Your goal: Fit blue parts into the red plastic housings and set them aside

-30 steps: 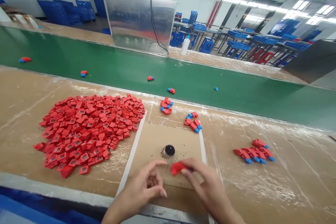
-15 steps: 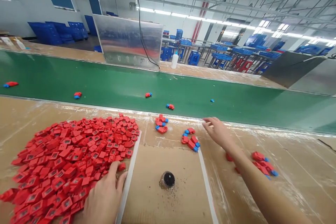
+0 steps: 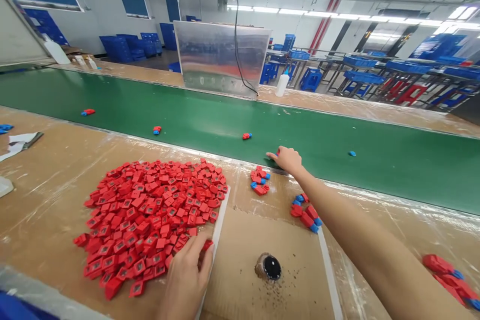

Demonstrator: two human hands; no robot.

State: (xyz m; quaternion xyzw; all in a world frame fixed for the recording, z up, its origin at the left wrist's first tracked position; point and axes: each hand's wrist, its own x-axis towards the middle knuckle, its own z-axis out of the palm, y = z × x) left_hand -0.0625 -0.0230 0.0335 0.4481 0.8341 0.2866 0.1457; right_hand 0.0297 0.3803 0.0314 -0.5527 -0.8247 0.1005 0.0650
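Observation:
A big heap of small red plastic pieces (image 3: 150,210) lies on the taped cardboard bench at left. My left hand (image 3: 187,277) rests at the heap's near right edge, its thumb and fingers closed round one red piece (image 3: 207,245). My right hand (image 3: 288,160) is stretched far forward to the near edge of the green conveyor belt (image 3: 210,120), fingers extended flat, fingertips touching a red and blue piece (image 3: 277,153) that is mostly hidden behind them. Small clusters of red-and-blue pieces (image 3: 260,182) (image 3: 305,212) lie between the two hands.
A black round socket (image 3: 270,266) sits in the white-bordered cardboard pad. More red-and-blue pieces (image 3: 450,275) lie at far right. Single pieces (image 3: 246,135) ride the belt. A metal panel (image 3: 221,57) and a white bottle (image 3: 281,84) stand beyond it.
Both hands left the pad by the socket. The left went to the red heap and closed on a piece; the right reached forward to the belt edge. The camera tilted up and shifted.

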